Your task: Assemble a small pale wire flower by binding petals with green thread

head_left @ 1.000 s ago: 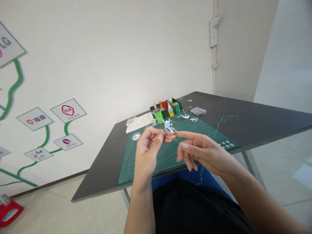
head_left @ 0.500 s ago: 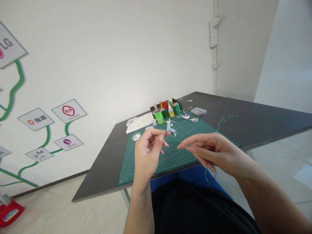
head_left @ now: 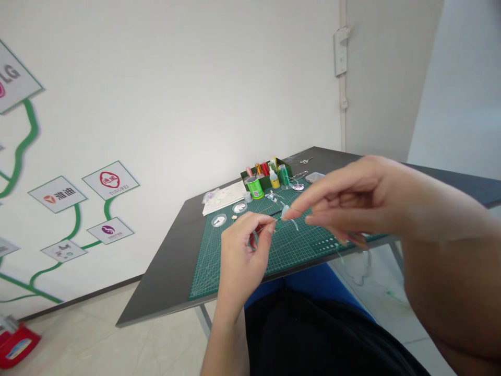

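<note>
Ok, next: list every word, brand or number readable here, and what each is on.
"LG": upper-left wall sign, cut off by the picture's edge
"雅迪": orange-logo sign
"TONGWEI": red-logo sign
Too small or blurred: characters inside the red logo, and any lettering on the purple-logo sign, the sign left of it, green can, yellow bottle, red object on the floor, or cutting mat.
</note>
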A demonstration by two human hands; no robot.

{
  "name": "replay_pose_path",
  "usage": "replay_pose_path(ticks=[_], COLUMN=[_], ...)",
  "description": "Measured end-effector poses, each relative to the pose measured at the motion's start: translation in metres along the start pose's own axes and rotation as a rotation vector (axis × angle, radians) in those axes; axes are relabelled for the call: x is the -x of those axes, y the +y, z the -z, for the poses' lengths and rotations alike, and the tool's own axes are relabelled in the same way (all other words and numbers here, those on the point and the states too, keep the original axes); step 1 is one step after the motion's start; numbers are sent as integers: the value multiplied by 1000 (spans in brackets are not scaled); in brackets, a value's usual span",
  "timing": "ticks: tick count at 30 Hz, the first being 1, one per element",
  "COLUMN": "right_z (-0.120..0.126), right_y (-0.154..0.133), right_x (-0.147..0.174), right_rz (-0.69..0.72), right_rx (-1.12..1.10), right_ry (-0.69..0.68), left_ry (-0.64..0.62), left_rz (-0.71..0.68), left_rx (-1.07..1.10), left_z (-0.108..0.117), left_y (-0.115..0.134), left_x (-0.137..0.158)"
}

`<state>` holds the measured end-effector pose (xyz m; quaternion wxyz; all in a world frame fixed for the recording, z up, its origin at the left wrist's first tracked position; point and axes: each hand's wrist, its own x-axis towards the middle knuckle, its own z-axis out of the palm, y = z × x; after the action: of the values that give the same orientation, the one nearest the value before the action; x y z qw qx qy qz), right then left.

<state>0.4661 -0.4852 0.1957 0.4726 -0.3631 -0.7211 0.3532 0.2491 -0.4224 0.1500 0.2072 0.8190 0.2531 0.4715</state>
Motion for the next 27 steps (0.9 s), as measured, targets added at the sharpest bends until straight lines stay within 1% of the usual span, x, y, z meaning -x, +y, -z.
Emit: replay_pose_path(ticks=[4, 6, 8, 11, 13, 19, 22, 27], right_z=[12, 16, 18, 21, 21, 12, 1, -23], right_y=[-3, 2, 11, 27, 39, 79, 97, 115], right_x=[-29, -43, -57, -72, -78, -85, -83, -68], right_rz=[61, 68, 79, 106, 88, -17, -61, -124], right_rx=[36, 38, 39, 26, 2, -104, -149, -166], right_ry=[47, 22, 3, 21, -11, -171, -246, -297], left_ry=[-19, -26, -31, -35, -33, -34, -22, 49], left_rz=[-5, -1, -1, -5, 2, 28, 27, -4], left_rx=[-5, -7, -11, -11, 0, 40, 14, -86], left_z=[-2, -2, -1, 0, 1, 1, 2, 2], left_y=[1, 1, 2, 3, 4, 2, 0, -3], left_x=[1, 1, 2, 2, 2, 3, 3, 3])
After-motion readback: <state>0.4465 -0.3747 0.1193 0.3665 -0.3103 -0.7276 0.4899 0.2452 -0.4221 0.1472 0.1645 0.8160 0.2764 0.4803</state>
